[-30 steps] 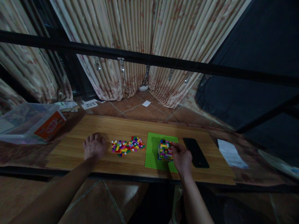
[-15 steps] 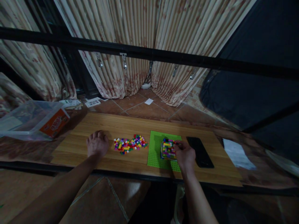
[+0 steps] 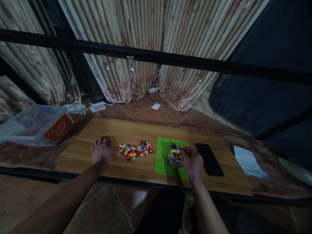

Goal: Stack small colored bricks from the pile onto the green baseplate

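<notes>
On the wooden board [image 3: 136, 126], my left hand [image 3: 102, 150] rests palm down with its fingers out and nothing visible in it. To its right lies a loose pile of small coloured building bricks [image 3: 136, 151]. My right hand [image 3: 193, 162] is at the right side of a block built of many-coloured bricks [image 3: 175, 157], its fingertips pinched together at the top right edge. What the fingertips hold, if anything, is too small and dark to make out. The block stands on a bright green studded baseplate [image 3: 161, 162], and my right hand hides part of both.
A black flat phone-like slab [image 3: 209, 159] lies right of the baseplate. Beyond the board's right end is a white paper sheet [image 3: 250, 162]. A clear plastic bin with an orange label [image 3: 58, 128] stands at left. A dark bar [image 3: 146, 53] crosses before curtains [image 3: 141, 26].
The whole view has shifted very slightly. Both hands stay nearly where they were, the right still pinching at the block's edge.
</notes>
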The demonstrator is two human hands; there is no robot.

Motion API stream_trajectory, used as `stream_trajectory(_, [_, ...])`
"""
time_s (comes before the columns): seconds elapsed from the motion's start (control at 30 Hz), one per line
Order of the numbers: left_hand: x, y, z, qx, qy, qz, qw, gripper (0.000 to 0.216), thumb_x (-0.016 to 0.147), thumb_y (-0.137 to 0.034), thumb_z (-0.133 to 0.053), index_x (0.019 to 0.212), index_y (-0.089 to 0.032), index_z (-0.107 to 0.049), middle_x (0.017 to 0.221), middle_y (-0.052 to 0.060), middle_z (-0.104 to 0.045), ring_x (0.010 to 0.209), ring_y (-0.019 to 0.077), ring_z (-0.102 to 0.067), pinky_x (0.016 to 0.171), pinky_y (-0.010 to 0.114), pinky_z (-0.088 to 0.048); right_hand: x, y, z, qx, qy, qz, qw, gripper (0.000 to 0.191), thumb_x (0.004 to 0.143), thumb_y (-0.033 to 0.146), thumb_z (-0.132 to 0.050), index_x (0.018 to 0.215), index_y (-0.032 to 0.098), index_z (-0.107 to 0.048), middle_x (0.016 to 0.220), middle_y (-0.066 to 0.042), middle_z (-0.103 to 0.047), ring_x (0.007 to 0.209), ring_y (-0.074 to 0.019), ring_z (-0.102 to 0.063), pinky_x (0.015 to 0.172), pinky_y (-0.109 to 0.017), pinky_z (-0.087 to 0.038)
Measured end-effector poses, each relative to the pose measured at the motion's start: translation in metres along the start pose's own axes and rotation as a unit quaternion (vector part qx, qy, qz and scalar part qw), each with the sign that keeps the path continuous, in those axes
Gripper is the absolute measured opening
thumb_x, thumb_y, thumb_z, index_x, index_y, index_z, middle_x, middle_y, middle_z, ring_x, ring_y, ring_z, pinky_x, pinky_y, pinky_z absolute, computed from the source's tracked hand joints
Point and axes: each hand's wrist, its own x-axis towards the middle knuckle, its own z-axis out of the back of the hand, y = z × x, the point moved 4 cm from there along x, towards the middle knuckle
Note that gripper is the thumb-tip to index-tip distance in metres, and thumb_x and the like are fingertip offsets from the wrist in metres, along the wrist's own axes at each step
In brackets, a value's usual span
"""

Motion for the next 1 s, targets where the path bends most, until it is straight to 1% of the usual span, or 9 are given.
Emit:
stream_trajectory(0.17, [0.0, -0.001, 0.0, -0.007, -0.001, 0.001, 1.0, 0.047, 0.092, -0.033, -0.032, 0.124, -0.012, -0.058, 0.129, 0.018, -0.058, 0.119, 0.0334, -0.049, 0.098, 0.047, -0.038, -0.007, -0.005, 0.002, 0.044, -0.005, 0.03, 0.999, 0.038, 0.078, 0.039, -0.054, 0.098, 0.012, -0.071, 0.081, -0.012, -0.074, 0.07, -0.0237, -0.066, 0.064, -0.032, -0.045])
stream_trajectory(0.23, [0.0, -0.002, 0.001, -0.005, 0.003, 0.002, 1.0, 0.047, 0.092, -0.033, -0.033, 0.124, -0.011, -0.058, 0.128, 0.018, -0.058, 0.119, 0.0336, -0.049, 0.098, 0.047, -0.038, -0.018, -0.002, 0.002, 0.04, -0.03, 0.05, 0.997, 0.038, 0.082, 0.04, -0.052, 0.101, 0.013, -0.07, 0.089, -0.013, -0.074, 0.075, -0.0239, -0.067, 0.068, -0.033, -0.047])
stream_trajectory(0.3, [-0.001, -0.003, 0.002, -0.004, 0.002, 0.002, 1.0, 0.047, 0.091, -0.032, -0.033, 0.125, -0.01, -0.058, 0.129, 0.018, -0.058, 0.119, 0.0338, -0.049, 0.099, 0.047, -0.038, -0.032, 0.008, -0.006, 0.038, -0.034, 0.088, 0.995, 0.037, 0.086, 0.04, -0.049, 0.102, 0.014, -0.07, 0.097, -0.012, -0.073, 0.081, -0.0232, -0.067, 0.073, -0.034, -0.048])
stream_trajectory(0.37, [-0.001, -0.003, 0.002, -0.006, 0.001, 0.002, 1.0, 0.047, 0.091, -0.032, -0.034, 0.126, -0.01, -0.058, 0.129, 0.018, -0.058, 0.12, 0.0337, -0.049, 0.1, 0.047, -0.038, -0.049, 0.025, -0.023, 0.034, 0.02, 0.155, 0.987, 0.033, 0.089, 0.037, -0.047, 0.099, 0.016, -0.071, 0.097, -0.01, -0.072, 0.083, -0.0218, -0.066, 0.075, -0.033, -0.049])
stream_trajectory(0.43, [-0.002, -0.003, 0.002, -0.01, 0.001, 0.005, 1.0, 0.047, 0.091, -0.032, -0.034, 0.126, -0.011, -0.058, 0.13, 0.017, -0.058, 0.121, 0.0333, -0.049, 0.1, 0.047, -0.037, -0.066, 0.043, -0.045, -0.008, 0.083, 0.216, 0.973, 0.032, 0.091, 0.033, -0.045, 0.099, 0.016, -0.07, 0.096, -0.01, -0.071, 0.085, -0.0208, -0.066, 0.078, -0.032, -0.048])
stream_trajectory(0.57, [-0.002, -0.002, 0.002, -0.012, -0.002, 0.008, 1.0, 0.047, 0.092, -0.032, -0.034, 0.126, -0.011, -0.057, 0.131, 0.016, -0.058, 0.121, 0.0326, -0.049, 0.101, 0.046, -0.037, -0.08, 0.063, -0.079, -0.133, 0.133, 0.194, 0.963, 0.027, 0.093, 0.026, -0.047, 0.103, 0.016, -0.069, 0.098, -0.012, -0.069, 0.084, -0.0201, -0.066, 0.075, -0.029, -0.047])
stream_trajectory(0.67, [-0.002, -0.002, 0.002, -0.012, 0.003, 0.006, 1.0, 0.047, 0.092, -0.032, -0.034, 0.126, -0.011, -0.057, 0.131, 0.016, -0.058, 0.121, 0.0326, -0.049, 0.101, 0.046, -0.037, -0.079, 0.067, -0.092, -0.192, 0.158, 0.172, 0.953, 0.026, 0.093, 0.026, -0.048, 0.106, 0.014, -0.067, 0.099, -0.014, -0.069, 0.081, -0.0211, -0.067, 0.07, -0.029, -0.046])
stream_trajectory(0.87, [-0.002, -0.003, 0.003, -0.012, 0.012, 0.009, 1.0, 0.047, 0.092, -0.032, -0.035, 0.128, -0.012, -0.057, 0.132, 0.017, -0.057, 0.121, 0.0321, -0.048, 0.101, 0.047, -0.036, -0.071, 0.062, -0.1, -0.224, 0.153, 0.159, 0.949, 0.02, 0.091, 0.02, -0.048, 0.096, 0.015, -0.067, 0.097, -0.014, -0.069, 0.074, -0.0191, -0.067, 0.061, -0.026, -0.043])
stream_trajectory(1.0, [-0.002, -0.004, 0.005, -0.008, 0.012, 0.007, 1.0, 0.047, 0.092, -0.032, -0.034, 0.127, -0.011, -0.057, 0.131, 0.017, -0.058, 0.12, 0.0327, -0.048, 0.1, 0.047, -0.037, -0.072, 0.061, -0.097, -0.189, 0.155, 0.166, 0.955, 0.022, 0.09, 0.016, -0.045, 0.091, 0.015, -0.067, 0.091, -0.013, -0.07, 0.074, -0.0194, -0.066, 0.065, -0.027, -0.045])
